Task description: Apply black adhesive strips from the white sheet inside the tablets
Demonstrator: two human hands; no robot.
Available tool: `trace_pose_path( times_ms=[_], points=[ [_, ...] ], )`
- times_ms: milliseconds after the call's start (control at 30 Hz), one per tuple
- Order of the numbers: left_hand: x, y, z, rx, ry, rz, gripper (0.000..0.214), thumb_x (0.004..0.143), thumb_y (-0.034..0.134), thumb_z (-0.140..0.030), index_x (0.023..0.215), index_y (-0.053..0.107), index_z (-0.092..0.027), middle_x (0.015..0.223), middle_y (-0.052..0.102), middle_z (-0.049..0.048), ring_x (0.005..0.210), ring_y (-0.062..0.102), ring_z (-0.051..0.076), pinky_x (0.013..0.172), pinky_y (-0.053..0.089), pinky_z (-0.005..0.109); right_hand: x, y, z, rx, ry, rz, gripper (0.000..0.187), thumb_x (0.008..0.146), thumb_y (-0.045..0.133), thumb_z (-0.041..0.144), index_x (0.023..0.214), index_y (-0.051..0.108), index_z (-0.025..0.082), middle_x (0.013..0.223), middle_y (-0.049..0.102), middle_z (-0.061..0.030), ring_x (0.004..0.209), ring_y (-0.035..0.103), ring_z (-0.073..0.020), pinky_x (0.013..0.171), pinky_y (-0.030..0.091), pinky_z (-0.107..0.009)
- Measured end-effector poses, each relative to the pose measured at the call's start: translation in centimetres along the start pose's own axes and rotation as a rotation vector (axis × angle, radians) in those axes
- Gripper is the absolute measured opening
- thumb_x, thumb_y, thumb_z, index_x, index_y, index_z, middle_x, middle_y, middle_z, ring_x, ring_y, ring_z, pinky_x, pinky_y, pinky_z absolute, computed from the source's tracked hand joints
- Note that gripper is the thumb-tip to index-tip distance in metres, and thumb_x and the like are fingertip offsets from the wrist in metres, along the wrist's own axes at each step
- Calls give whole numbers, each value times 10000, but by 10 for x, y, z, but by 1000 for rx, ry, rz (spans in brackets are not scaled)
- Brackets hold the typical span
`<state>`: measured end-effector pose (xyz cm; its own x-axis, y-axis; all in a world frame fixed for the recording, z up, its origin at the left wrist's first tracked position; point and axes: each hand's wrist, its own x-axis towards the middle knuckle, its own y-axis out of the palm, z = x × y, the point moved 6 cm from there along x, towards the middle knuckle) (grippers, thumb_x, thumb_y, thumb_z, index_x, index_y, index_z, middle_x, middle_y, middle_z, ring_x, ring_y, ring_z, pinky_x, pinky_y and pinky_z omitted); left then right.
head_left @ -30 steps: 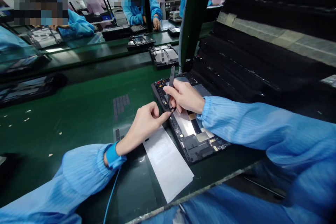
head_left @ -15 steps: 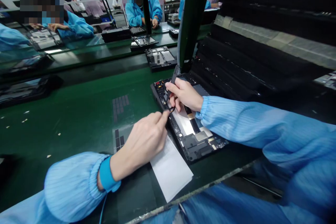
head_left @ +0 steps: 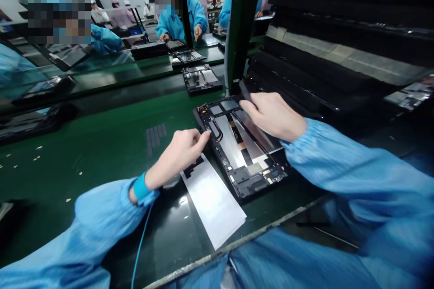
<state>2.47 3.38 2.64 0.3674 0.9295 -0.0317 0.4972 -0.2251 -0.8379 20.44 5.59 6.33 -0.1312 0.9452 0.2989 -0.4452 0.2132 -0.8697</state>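
Observation:
An opened black tablet [head_left: 230, 144] lies tilted across the green bench in front of me, its metal plates, ribbon cable and small boards bare. A curved black cable [head_left: 219, 133] runs near its left edge. My left hand [head_left: 179, 151] is closed at that edge, thumb and forefinger together; anything between the fingertips is too small to make out. Over the tablet's upper right side, my right hand [head_left: 276, 115] holds dark tweezers [head_left: 244, 91], whose upper end sticks up past the thumb. Their tips are hidden. White paper [head_left: 217, 203] with black pads at its top lies below my left hand.
A rack of dark padded slots [head_left: 339, 54] rises on the right, behind a green post [head_left: 239, 31]. Another opened tablet [head_left: 201, 79] lies beyond mine. Several co-workers in blue sit across the line. A blue cord [head_left: 140, 239] hangs from my left wristband.
My right hand has drawn back right with the tweezers, away from the curved cable. My left hand has shifted slightly up and left, uncovering more of the paper.

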Motion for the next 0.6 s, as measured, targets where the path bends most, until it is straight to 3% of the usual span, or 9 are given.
trace_pose_path(
  times_ms=[67, 133, 267, 333, 400, 500, 600],
  points=[
    [17, 4, 8, -75, -56, 119, 517, 834, 345, -583, 542, 511, -189, 377, 512, 21, 422, 528, 161, 492, 366, 265, -12, -5, -17, -252, 75, 78, 310, 869, 361, 312, 597, 421, 176, 725, 617, -138, 721, 631, -240, 639, 443, -326],
    [25, 13, 11, -133, -75, 186, 540, 808, 364, -621, 494, 465, -194, 358, 508, 27, 393, 535, 163, 456, 359, 259, -20, -2, -28, -333, 103, 181, 315, 874, 329, 309, 614, 445, 174, 759, 628, -151, 750, 635, -256, 652, 433, -335],
    [22, 24, 9, -348, -135, 107, 467, 801, 414, -600, 576, 431, -191, 415, 525, 1, 382, 528, 149, 429, 381, 246, -17, -3, -29, -296, 130, 191, 334, 886, 294, 299, 610, 440, 182, 759, 643, -133, 800, 635, -263, 676, 433, -337],
    [21, 16, 8, -567, -176, -28, 363, 815, 467, -505, 643, 396, -194, 474, 508, -35, 416, 513, 118, 435, 388, 224, -10, -6, -26, -219, 154, 168, 335, 881, 328, 301, 582, 424, 185, 739, 646, -125, 812, 635, -258, 700, 443, -335],
    [23, -10, 10, -726, -174, -247, 287, 805, 536, -365, 655, 366, -190, 508, 438, -70, 430, 441, 69, 425, 346, 184, 3, -6, -22, -2, 174, 156, 321, 876, 365, 291, 583, 440, 180, 737, 652, -114, 778, 641, -222, 697, 464, -307],
    [27, -70, 31, -744, -152, -581, 260, 762, 586, -213, 620, 373, -163, 536, 367, -76, 458, 342, 35, 426, 282, 164, 35, 1, -11, 426, 192, 145, 286, 888, 350, 261, 655, 481, 158, 783, 657, -106, 643, 634, -154, 597, 486, -257],
    [33, -124, 75, -637, -195, -792, 220, 816, 500, -188, 636, 379, -154, 568, 355, -63, 524, 357, 40, 479, 300, 160, 80, 17, 1, 414, 137, 132, 213, 852, 420, 225, 677, 509, 140, 808, 650, -93, 628, 617, -141, 557, 470, -235]
  ],
)
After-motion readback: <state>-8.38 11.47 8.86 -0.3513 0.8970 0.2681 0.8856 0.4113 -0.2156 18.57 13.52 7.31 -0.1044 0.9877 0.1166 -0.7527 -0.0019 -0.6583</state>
